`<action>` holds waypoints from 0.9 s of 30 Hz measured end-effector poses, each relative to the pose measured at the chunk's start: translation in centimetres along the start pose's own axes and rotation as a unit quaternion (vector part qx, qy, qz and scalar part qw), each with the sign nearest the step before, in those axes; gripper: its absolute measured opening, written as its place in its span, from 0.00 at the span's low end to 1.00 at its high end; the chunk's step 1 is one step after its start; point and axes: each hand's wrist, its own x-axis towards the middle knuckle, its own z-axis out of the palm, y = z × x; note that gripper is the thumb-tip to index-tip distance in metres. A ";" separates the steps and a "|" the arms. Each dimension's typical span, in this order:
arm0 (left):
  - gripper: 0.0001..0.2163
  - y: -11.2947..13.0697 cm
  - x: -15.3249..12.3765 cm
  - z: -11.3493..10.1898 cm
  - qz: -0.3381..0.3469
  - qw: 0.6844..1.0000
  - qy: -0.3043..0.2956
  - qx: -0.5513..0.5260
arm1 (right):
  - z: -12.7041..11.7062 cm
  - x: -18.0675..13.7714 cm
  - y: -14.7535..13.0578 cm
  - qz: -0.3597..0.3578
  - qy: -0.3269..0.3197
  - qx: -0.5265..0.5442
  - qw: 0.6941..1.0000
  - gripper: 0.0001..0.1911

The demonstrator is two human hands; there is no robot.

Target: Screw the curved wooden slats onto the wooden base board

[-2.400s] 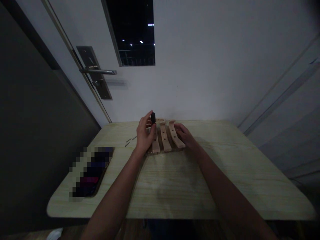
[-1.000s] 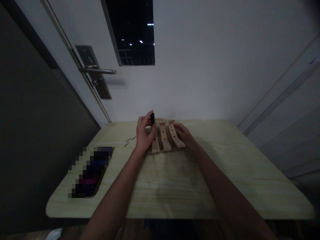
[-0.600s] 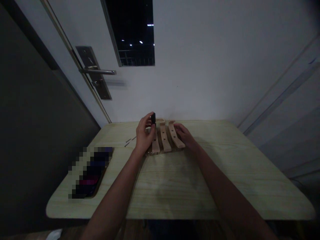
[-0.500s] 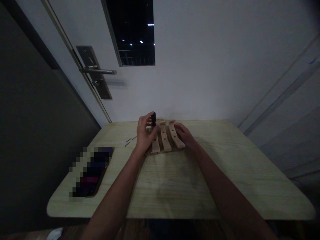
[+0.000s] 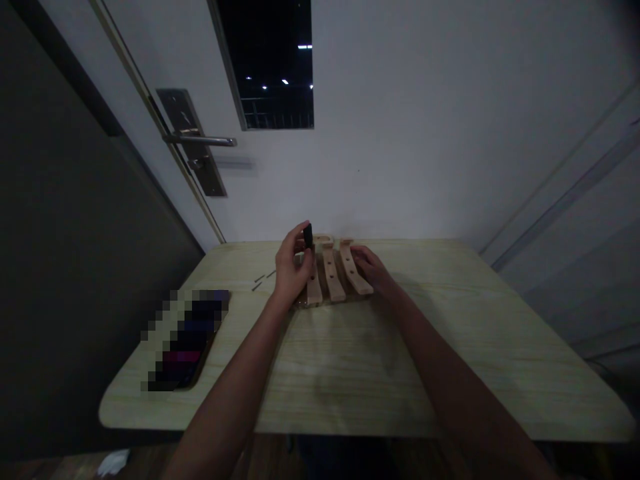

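My left hand (image 5: 293,268) is closed round the upright black handle of a screwdriver (image 5: 308,235), its lower end hidden by the fingers. It stands over the leftmost of three curved wooden hooks (image 5: 314,291). The middle hook (image 5: 333,280) and the right hook (image 5: 355,270) lie side by side, each with screw holes. Beneath them is a darker board (image 5: 324,298), which looks wrapped in clear film. My right hand (image 5: 371,267) grips the right side of this wooden hook rack, its fingertips partly hidden behind the right hook.
Several loose screws (image 5: 257,283) lie left of my left hand. A phone (image 5: 193,353), partly pixelated, rests on the left of the wooden table (image 5: 340,373). Behind the table stands a white door (image 5: 390,147) with a metal handle (image 5: 207,141).
The view has shifted slightly. Both hands keep their places, and the left fingers have turned a little on the black handle.
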 end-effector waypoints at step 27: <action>0.25 -0.5 0.1 0.3 -0.009 1.000 -0.005 -0.009 | 0.3 0.0 0.1 0.003 0.009 0.018 1.000 0.13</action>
